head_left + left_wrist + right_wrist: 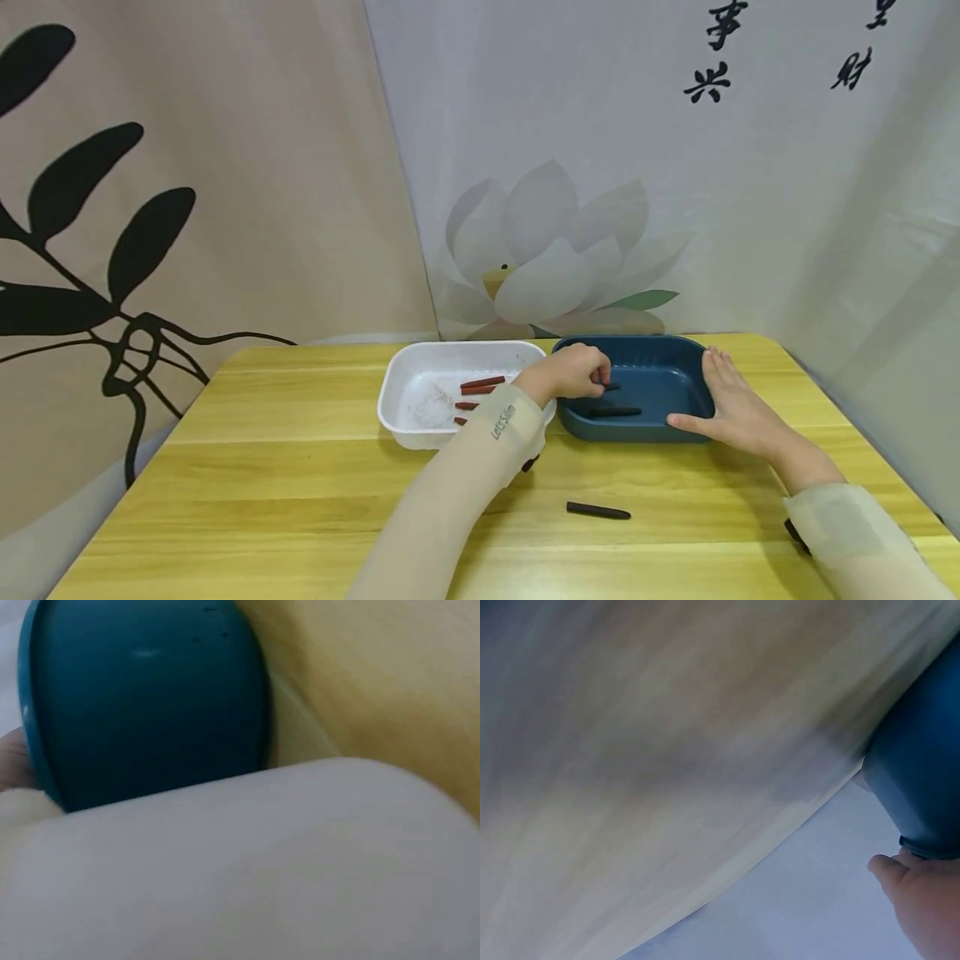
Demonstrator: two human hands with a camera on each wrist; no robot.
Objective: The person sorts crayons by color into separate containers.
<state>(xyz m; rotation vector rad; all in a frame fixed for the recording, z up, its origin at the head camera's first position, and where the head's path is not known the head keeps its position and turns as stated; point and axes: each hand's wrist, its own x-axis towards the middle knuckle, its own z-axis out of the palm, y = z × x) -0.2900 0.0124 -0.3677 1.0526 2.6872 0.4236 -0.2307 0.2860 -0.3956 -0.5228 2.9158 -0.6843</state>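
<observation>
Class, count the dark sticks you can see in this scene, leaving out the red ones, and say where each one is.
3: one dark stick lies on the yellow wooden table, one rests inside the blue plastic tray, one is pinched by the left hand. Others may be hidden.

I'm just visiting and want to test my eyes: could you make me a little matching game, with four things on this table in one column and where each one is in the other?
Things:
1. red sticks
2. loose dark stick
3. left hand
4. right hand

Places:
A. bare on the table, in front of the trays
B. resting on the blue tray's right rim
C. inside the white tray
D. over the blue tray, pinching a dark stick

Pairs: 1-C, 2-A, 3-D, 4-B
</observation>
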